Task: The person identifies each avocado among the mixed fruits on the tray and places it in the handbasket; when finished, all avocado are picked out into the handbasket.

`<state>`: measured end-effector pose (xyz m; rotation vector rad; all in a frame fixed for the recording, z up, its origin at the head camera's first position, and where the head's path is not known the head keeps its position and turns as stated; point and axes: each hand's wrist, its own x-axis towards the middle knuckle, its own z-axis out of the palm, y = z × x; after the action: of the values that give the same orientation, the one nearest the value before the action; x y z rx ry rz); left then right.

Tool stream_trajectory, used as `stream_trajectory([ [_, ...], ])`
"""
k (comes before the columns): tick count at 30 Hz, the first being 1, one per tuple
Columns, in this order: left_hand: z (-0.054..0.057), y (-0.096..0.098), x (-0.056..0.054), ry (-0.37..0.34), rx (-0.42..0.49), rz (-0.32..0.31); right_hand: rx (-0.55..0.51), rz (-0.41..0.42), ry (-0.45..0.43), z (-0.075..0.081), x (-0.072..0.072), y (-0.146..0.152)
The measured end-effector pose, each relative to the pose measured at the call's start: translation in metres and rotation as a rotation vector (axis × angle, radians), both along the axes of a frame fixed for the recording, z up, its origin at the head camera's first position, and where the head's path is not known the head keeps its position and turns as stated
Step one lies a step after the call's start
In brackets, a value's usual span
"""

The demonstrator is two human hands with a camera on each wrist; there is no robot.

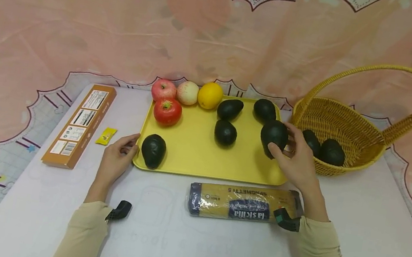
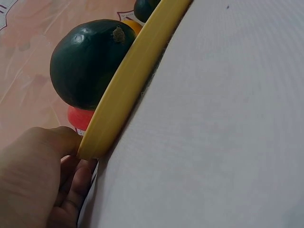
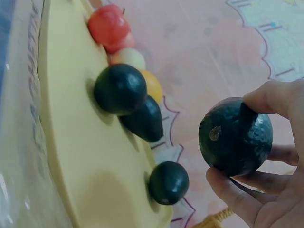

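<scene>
My right hand [image 1: 300, 159] grips a dark green avocado [image 1: 274, 135] above the right end of the yellow tray [image 1: 193, 156]. In the right wrist view, thumb and fingers wrap around this avocado [image 3: 235, 137], clear of the tray. My left hand [image 1: 117, 160] pinches the tray's left rim; the left wrist view shows the thumb on the rim [image 2: 126, 88] and fingers beneath it. Close to that hand lies one avocado [image 1: 153, 151] on the tray. Farther right on it sit more avocados [image 1: 225, 133], one of them [image 1: 265, 111] just behind the held one.
A wicker basket [image 1: 342, 123] with a tall handle stands at right, avocados [image 1: 332, 152] inside. Apples [image 1: 164, 90], a pomegranate [image 1: 167, 111], a pale round fruit [image 1: 187, 93] and an orange [image 1: 210, 96] fill the tray's far-left corner. Spaghetti [image 1: 235, 201] lies in front; a box [image 1: 80, 126] and yellow packet [image 1: 106, 136] lie left.
</scene>
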<state>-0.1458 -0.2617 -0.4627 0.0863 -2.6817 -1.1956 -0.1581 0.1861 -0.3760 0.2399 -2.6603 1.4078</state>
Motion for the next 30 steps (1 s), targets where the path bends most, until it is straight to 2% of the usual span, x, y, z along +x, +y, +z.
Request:
stream_trajectory([
  [16,0.0,-0.002,0.001,-0.012,-0.004,0.008,0.034,-0.13,0.059,0.012,-0.006,0.03],
  [22,0.001,-0.001,0.001,-0.004,0.002,0.003,0.017,-0.182,0.041,0.011,-0.011,0.039],
  [30,0.0,-0.001,0.0,0.005,0.003,-0.009,-0.046,-0.25,-0.03,0.01,-0.019,0.051],
])
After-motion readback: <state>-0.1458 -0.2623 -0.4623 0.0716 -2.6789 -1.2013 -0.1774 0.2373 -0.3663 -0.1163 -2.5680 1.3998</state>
